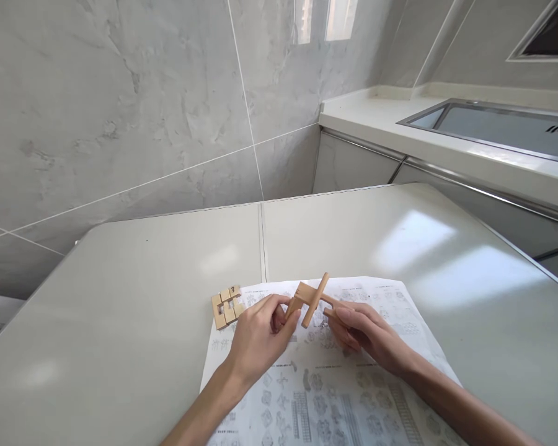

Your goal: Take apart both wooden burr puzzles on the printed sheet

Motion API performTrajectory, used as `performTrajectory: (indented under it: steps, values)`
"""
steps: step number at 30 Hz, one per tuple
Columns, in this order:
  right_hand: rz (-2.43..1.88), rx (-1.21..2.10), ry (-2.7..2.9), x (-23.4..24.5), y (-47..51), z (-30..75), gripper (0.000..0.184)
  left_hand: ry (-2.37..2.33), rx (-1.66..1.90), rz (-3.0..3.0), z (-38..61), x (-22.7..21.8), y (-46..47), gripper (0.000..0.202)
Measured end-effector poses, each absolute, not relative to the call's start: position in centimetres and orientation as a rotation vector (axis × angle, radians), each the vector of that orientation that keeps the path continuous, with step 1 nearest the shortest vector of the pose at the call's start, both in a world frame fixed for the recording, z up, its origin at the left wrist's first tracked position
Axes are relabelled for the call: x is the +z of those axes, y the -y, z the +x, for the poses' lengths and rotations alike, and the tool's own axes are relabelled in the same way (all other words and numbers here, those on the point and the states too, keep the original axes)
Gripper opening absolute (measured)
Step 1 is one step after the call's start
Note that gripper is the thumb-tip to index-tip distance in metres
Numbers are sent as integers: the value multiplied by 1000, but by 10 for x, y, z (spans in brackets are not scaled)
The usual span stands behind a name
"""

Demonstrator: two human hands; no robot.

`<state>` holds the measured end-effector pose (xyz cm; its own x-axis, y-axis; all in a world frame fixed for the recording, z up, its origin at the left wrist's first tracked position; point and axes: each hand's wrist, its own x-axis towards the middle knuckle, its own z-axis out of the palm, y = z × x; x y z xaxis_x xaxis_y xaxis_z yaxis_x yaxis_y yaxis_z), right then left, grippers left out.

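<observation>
Both my hands hold crossed wooden puzzle sticks (312,299) just above a printed instruction sheet (335,396). My left hand (260,334) pinches the left end of one notched piece between thumb and fingers. My right hand (360,331) grips the right end of the piece with curled fingers. A longer stick stands tilted across the middle of the assembly. A small group of loose wooden puzzle pieces (227,306) lies on the table just left of the sheet, close to my left hand.
The light grey table (144,297) stands against a grey tiled wall (121,111). A white counter (446,142) with a sunken steel sink (506,127) runs along the right. A seam splits the tabletop down the middle.
</observation>
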<state>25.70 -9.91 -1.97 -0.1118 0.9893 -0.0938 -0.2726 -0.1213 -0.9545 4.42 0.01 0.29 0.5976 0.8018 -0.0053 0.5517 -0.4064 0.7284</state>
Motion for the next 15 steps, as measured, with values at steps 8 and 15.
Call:
performTrajectory:
  steps: [8,15]
  values:
    - [-1048,1512,1179,-14,101,256,54,-1084,565,2255,46,-2,2,9]
    - [-1030,1511,1233,-13,102,256,54,-1102,581,2279,46,-7,2,11]
